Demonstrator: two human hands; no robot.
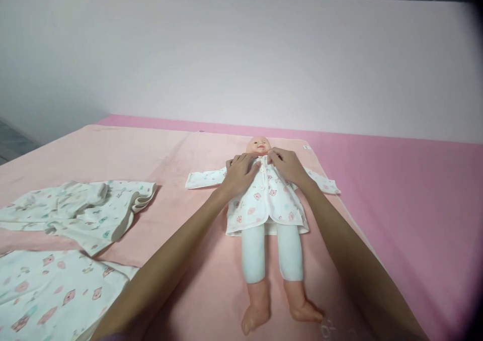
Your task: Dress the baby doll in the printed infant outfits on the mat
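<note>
On the pink worktop [407, 200], a peach mat [177, 155] bears a dressed doll [268, 202], folded garment [81, 207] and patterned cloth [56, 293].

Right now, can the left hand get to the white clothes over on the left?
Probably yes. Just pink cloth and a flat sleeve seem to lie between the left hand and the white clothes, though it would have to leave the jacket first.
</note>
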